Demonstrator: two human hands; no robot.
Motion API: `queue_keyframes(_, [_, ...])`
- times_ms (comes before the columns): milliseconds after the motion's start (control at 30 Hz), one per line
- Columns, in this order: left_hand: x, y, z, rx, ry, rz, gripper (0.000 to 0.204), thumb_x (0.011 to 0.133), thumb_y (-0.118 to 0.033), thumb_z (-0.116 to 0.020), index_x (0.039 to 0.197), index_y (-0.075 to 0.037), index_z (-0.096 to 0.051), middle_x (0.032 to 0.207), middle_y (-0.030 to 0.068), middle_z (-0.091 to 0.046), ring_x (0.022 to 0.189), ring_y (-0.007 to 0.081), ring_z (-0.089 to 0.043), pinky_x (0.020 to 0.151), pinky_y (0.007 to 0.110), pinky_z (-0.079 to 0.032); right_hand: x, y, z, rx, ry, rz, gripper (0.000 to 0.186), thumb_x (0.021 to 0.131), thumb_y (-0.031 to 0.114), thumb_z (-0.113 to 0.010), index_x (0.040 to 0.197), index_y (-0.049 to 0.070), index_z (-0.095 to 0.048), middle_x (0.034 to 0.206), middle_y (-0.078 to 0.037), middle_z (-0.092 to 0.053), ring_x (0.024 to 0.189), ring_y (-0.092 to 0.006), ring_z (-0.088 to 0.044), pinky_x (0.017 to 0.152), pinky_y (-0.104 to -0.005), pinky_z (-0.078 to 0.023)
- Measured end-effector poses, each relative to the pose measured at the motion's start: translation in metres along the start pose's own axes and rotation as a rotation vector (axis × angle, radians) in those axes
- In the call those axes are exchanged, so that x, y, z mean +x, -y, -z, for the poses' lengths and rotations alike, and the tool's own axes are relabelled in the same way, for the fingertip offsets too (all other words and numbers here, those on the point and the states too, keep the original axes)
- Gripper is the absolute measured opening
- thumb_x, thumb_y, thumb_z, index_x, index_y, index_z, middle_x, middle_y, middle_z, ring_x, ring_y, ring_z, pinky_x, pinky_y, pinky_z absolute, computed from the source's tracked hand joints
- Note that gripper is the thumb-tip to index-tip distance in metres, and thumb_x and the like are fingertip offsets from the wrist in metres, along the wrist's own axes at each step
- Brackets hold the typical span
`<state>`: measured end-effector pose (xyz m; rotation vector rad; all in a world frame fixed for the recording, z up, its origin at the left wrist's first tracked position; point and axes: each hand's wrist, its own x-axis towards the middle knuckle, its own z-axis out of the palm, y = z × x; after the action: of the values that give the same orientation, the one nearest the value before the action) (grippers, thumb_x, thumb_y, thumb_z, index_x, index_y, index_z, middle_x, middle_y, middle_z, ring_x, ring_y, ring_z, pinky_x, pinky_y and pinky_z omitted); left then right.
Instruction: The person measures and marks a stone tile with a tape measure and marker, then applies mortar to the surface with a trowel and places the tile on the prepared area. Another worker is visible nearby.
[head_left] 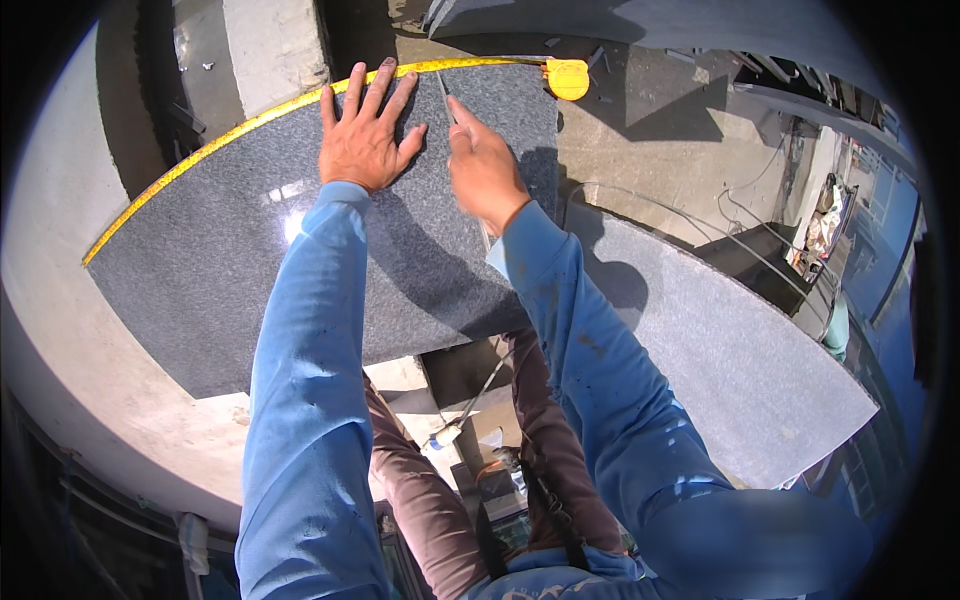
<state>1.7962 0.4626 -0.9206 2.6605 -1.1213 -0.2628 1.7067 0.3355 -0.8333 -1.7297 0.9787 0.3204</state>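
Sunlit concrete spreads beyond my right hand, cut by hard shadow. Under both hands lies the slab, reaching far out to the left of my left hand and back toward my legs. That left hand is spread on the stone, fingertips over the yellow tape along the far edge. My right hand pinches a thin tool between thumb and forefinger, its tip toward the tape, just right of my left fingers — what kind of tool, I can't tell.

If my left fingers eased off, the tape could slip on that polished face; its case, mostly past the corner ahead and right of my right hand, might drag it askew. The tip could skid too, the stone being smooth.

Dark grey, finely speckled, the slab throws back the sun left of my left wrist. The tape is thin and springy-looking, its case rounded — and right of my right forearm, a pale slab looks duller.
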Motion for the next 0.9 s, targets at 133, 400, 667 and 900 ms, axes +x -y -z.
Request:
queue_keyframes(133, [0.001, 0.0, -0.003, 0.009, 0.007, 0.001, 0.065, 0.095, -0.059, -0.047, 0.154, -0.034, -0.038, 0.163, -0.0022, -0.031, 0.153, 0.0274, -0.021, 0.122, 0.061, -0.012, 0.002, 0.021, 0.001, 0.065, 0.021, -0.113, 0.046, 0.105, 0.016, -0.039, 0.148, 0.003, -0.045, 0.14, -0.028, -0.055, 0.129, -0.0364, -0.056, 0.106, -0.0372, -0.045])
queue_keyframes(400, [0.001, 0.0, -0.005, 0.019, 0.002, 0.001, 0.066, 0.094, -0.058, -0.05, 0.154, -0.033, -0.038, 0.163, -0.0024, -0.03, 0.152, 0.027, -0.023, 0.121, 0.061, -0.015, 0.002, 0.034, 0.007, 0.139, 0.051, -0.216, 0.046, 0.105, 0.015, -0.039, 0.149, 0.004, -0.045, 0.136, -0.027, -0.058, 0.121, -0.0338, -0.062, 0.095, -0.0339, -0.051])
queue_keyframes(667, [0.0, -0.002, -0.001, 0.027, 0.034, 0.007, 0.065, 0.096, -0.056, -0.047, 0.155, -0.034, -0.035, 0.164, -0.0024, -0.028, 0.153, 0.0274, -0.02, 0.122, 0.061, -0.012, -0.034, 0.024, 0.045, -0.089, 0.159, -0.269, 0.047, 0.107, 0.02, -0.039, 0.153, 0.011, -0.04, 0.097, -0.011, -0.062, 0.068, -0.0147, -0.05, 0.056, -0.0295, -0.043])
queue_keyframes(900, [0.002, -0.003, 0.005, 0.015, 0.029, 0.009, 0.063, 0.095, -0.049, -0.047, 0.155, -0.034, -0.034, 0.164, -0.0012, -0.028, 0.154, 0.0276, -0.017, 0.123, 0.06, -0.01, -0.05, 0.013, 0.057, -0.238, 0.109, 0.163, 0.047, 0.107, 0.021, -0.04, 0.153, 0.012, -0.041, 0.097, -0.011, -0.063, 0.072, -0.015, -0.051, 0.069, -0.032, -0.049])
